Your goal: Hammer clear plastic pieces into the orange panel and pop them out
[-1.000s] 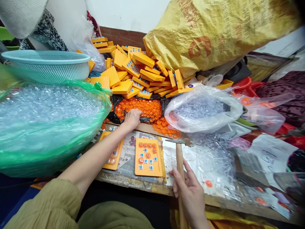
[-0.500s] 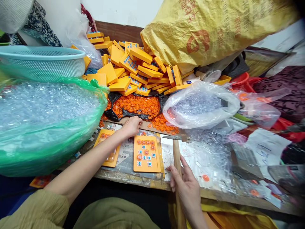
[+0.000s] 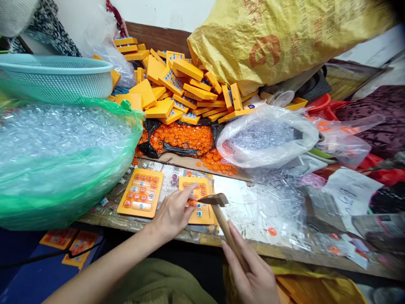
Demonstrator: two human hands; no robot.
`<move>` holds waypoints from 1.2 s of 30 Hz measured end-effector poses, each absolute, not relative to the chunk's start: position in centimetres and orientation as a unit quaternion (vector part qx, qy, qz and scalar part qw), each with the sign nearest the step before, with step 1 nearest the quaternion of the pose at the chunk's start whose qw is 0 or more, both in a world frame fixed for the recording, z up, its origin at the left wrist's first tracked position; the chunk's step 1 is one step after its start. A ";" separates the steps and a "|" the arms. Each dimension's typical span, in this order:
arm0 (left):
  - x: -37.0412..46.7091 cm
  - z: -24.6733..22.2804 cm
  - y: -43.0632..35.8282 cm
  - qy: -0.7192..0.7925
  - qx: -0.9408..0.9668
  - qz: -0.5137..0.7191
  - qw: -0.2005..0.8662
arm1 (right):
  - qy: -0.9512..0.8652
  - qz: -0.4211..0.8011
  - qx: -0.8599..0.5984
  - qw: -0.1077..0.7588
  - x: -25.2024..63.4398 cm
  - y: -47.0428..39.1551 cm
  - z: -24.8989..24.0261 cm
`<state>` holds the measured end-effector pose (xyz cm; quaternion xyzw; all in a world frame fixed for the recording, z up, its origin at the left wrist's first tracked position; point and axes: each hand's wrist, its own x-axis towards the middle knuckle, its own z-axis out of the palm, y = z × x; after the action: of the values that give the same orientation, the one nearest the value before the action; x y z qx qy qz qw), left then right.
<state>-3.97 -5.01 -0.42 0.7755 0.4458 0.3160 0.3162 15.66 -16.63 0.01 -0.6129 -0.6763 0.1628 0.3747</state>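
My right hand is wrapped around the wooden handle of a hammer. The hammer's metal head is above the right edge of a yellow-orange panel fitted with orange ring caps and small blue-and-white switches. Over this panel's left side, my left hand has thumb and fingers drawn together at the caps; whatever is between the fingertips is too small to make out. To the left lies a second yellow panel, with more orange caps and clear covers in it.
Behind the panels is a black bag of orange ring caps, some spilled. Yellow panels are heaped beyond. A green bag of clear pieces and a blue basket stand left; a white bag and a yellow sack are right.
My left hand has come back from the loose orange caps to the right panel. The hammer's head has swung left and down over that panel, still in my right hand.
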 end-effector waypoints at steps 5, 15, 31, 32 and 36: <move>-3.9 -0.3 -5.0 0.451 0.758 0.327 0.340 | -0.716 0.134 -0.589 0.350 15.5 -16.6 0.2; -3.7 -1.2 -4.9 0.479 0.714 0.335 0.386 | -0.719 0.173 -0.594 0.316 15.5 -16.5 0.2; -1.4 0.9 6.0 0.508 0.814 0.137 0.245 | -0.267 0.435 -0.667 0.543 13.2 -13.1 -0.3; -1.3 0.9 6.2 0.506 0.818 0.132 0.239 | -0.262 0.437 -0.663 0.548 13.2 -13.1 -0.3; -1.7 1.0 6.5 0.512 0.820 0.159 0.200 | -0.252 0.454 -0.655 0.549 13.5 -13.2 -0.2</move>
<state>-1.71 6.51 1.01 0.8201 0.5121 0.1586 0.1999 13.50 -13.18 -0.20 -0.6548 -0.2517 0.4540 0.5494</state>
